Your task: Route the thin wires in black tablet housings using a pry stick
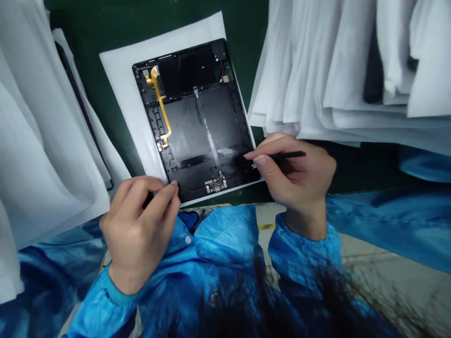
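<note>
An opened black tablet housing lies tilted on a white sheet, its inside facing up. It bears a yellow-orange flex cable on the left, a long grey ribbon cable down the middle and a small circuit board at the near edge. A thin red wire runs from that board to the near left corner. There my left hand is closed, fingertips pinching the housing's corner. My right hand pinches a slim black tweezers-like tool over the near right edge; its working tip is hidden.
Several white sleeves stand in a row at the right, dark flat pieces showing among them. More white sleeves lean at the left, with a dark edge between them. The white sheet lies on a dark green table.
</note>
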